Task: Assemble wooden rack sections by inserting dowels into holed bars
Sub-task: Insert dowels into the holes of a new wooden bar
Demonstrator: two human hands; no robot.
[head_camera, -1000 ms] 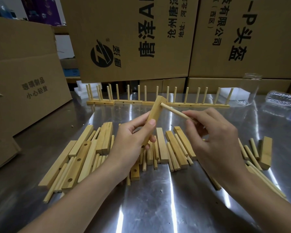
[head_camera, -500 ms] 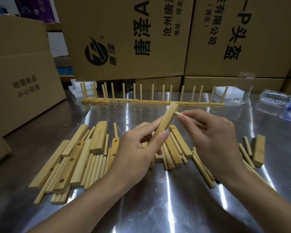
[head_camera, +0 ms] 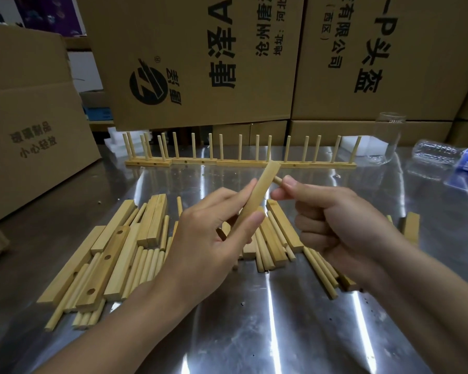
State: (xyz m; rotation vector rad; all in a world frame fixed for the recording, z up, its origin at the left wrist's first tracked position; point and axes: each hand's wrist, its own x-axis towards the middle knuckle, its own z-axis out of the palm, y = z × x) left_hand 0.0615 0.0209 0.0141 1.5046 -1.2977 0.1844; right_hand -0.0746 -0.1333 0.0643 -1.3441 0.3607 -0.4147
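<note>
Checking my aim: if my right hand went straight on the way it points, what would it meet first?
Probably the bar held by the left hand, near its top; the dowel in the right hand looks almost touching it.

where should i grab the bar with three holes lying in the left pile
Probably the near end, pinched across its width from above: the holed bar lies flat, holes up, riding on loose dowels, so its side edges look exposed there.

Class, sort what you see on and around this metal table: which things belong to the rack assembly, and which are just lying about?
Job: bar in left hand; dowel in right hand; loose bars and dowels; finished rack sections.
Lying about: glass jar; plastic bottle; cardboard boxes; white foam.
</note>
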